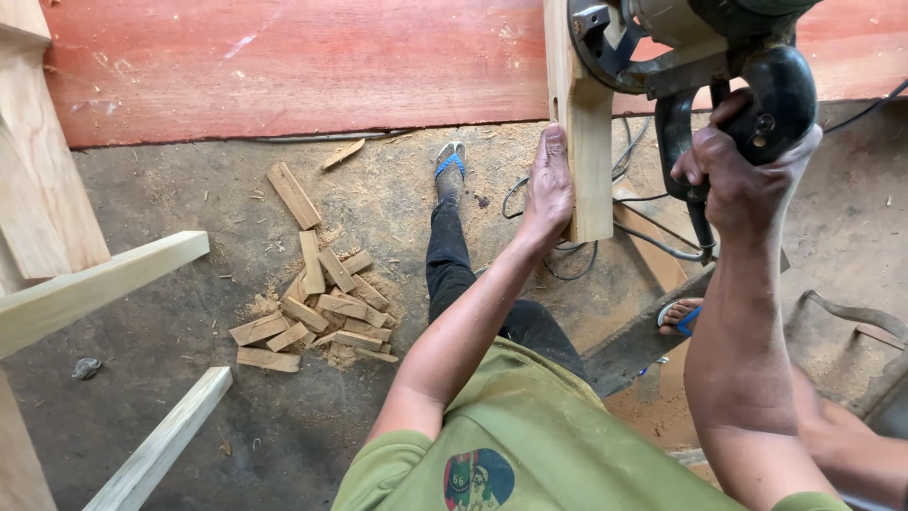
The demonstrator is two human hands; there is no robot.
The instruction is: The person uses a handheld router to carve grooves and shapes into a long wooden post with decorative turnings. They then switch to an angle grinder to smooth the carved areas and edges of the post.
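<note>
Gripping the upright wooden post (588, 142), the left hand (549, 185) wraps its near edge; the right hand (733, 180) clasps the power tool (700, 47) handle against the post's top. Offcuts (317, 303) litter the floor (189, 218).

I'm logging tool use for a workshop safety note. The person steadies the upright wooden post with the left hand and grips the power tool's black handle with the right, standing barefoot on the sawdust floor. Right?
Not barefoot. The head view shows a blue-strapped sandal on the foot. The rest stands: the left hand steadies the wooden post, and the right hand grips the power tool.
</note>
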